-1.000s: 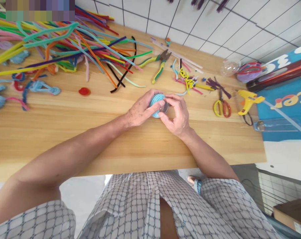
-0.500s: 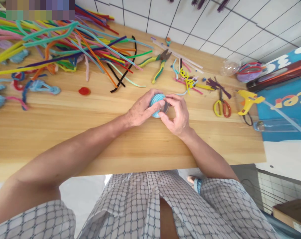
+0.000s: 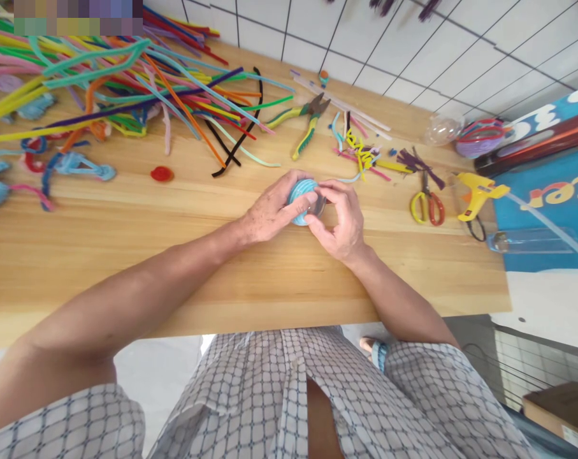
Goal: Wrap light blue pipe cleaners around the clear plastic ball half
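A light blue ball wound from pipe cleaner (image 3: 301, 193) sits between both hands over the middle of the wooden table (image 3: 126, 255). My left hand (image 3: 272, 210) wraps it from the left, thumb pressed on its lower side. My right hand (image 3: 341, 220) closes on its right side, fingers curled over a clear, shiny part that I cannot make out well. Both hands grip the ball together.
A big heap of coloured pipe cleaners (image 3: 126, 89) covers the far left. Green-handled pliers (image 3: 305, 121), yellow-handled scissors (image 3: 427, 204), a yellow glue gun (image 3: 477, 194), a red cap (image 3: 162, 173) and clear plastic spheres (image 3: 441, 131) lie along the back and right. A blue printed sheet (image 3: 551, 197) lies right.
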A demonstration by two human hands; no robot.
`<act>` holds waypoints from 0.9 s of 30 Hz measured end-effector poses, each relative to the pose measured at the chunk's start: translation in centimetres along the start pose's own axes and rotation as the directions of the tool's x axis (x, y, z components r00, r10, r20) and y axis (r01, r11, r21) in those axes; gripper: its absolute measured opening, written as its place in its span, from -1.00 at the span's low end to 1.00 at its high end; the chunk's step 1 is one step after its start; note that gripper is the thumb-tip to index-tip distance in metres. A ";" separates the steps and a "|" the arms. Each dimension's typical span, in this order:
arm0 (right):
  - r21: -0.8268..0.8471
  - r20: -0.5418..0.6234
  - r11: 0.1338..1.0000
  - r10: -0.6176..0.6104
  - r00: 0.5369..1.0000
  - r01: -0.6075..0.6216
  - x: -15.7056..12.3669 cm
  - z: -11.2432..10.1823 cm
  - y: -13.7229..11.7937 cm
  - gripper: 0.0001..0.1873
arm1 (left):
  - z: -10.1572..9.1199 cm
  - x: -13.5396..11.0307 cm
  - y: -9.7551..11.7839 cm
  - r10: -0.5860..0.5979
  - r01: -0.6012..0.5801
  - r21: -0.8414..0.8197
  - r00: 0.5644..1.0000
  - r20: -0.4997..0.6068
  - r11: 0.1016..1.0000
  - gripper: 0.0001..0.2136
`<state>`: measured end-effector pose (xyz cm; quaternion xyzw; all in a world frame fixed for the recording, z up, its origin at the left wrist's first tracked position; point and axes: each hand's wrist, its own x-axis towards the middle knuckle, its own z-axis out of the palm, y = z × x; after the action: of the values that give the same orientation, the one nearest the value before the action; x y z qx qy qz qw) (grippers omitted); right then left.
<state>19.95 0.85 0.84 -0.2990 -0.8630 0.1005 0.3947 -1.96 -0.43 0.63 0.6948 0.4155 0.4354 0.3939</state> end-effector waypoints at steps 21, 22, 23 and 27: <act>0.007 0.028 1.000 0.018 0.999 -0.018 -0.1 -0.1 0.1 -0.46 | 0.0 0.0 0.0 0.008 -0.008 0.017 1.000 -0.002 1.000 -0.33; 0.008 0.022 1.000 0.013 1.000 -0.014 -0.1 -0.1 0.1 -0.46 | 0.0 0.0 0.0 0.011 -0.011 0.018 1.000 -0.005 1.000 -0.33; 0.010 0.016 1.000 0.008 1.000 -0.008 -0.1 -0.1 0.0 -0.47 | 0.0 0.0 0.0 0.014 -0.014 0.019 1.000 -0.007 1.000 -0.32; 0.021 0.004 1.000 -0.003 1.000 0.003 0.0 -0.1 0.0 -0.47 | 0.1 0.0 -0.1 0.016 -0.015 0.022 1.000 -0.010 1.000 -0.33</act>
<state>20.04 0.85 0.88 -0.2933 -0.8632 0.1096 0.3961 -1.94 -0.41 0.48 0.7000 0.4167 0.4373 0.3809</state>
